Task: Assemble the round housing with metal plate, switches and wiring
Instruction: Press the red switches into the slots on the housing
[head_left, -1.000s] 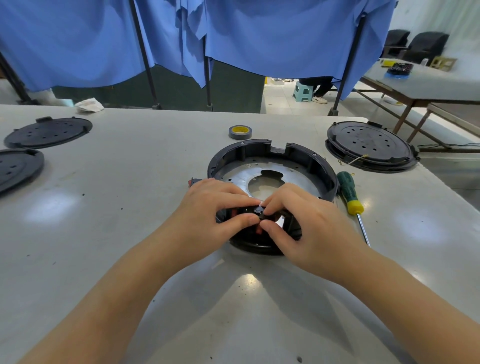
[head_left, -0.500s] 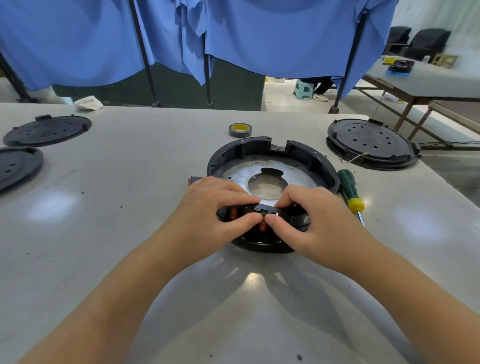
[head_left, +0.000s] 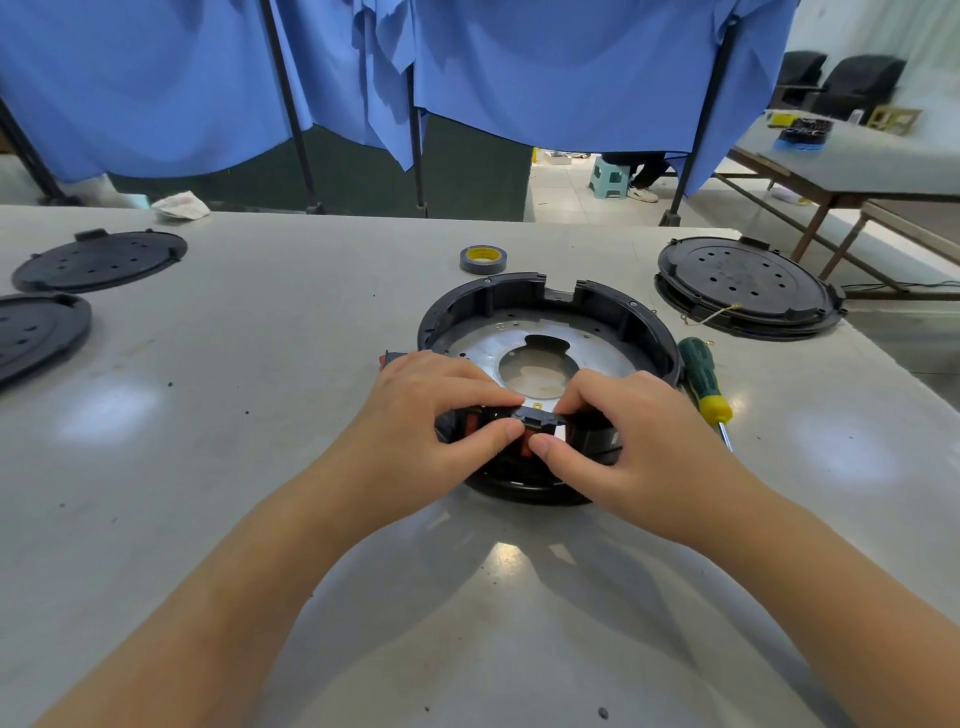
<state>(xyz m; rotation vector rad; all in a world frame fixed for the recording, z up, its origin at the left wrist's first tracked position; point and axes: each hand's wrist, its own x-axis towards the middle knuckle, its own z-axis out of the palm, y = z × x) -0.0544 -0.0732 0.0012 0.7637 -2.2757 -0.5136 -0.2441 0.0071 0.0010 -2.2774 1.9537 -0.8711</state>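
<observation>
**Switch block being seated at the housing's near wall**

The left hand (head_left: 436, 415) pinched the small black-and-red switch block (head_left: 530, 423) from its side; the right hand (head_left: 639, 436) pinched the opposite end — thumbs nearly touching. Beyond the fingers lay the round black plastic housing (head_left: 545, 306) and its silver metal plate (head_left: 587, 338). Next, likely, an even downward press.

My grey table (head_left: 218, 467) carries the round housing (head_left: 545, 306) in front of me, a screwdriver (head_left: 702, 374) just right of it, tape (head_left: 483, 259) behind, black lids (head_left: 98, 261) far left, and what may be stacked lids (head_left: 748, 283) right.
</observation>
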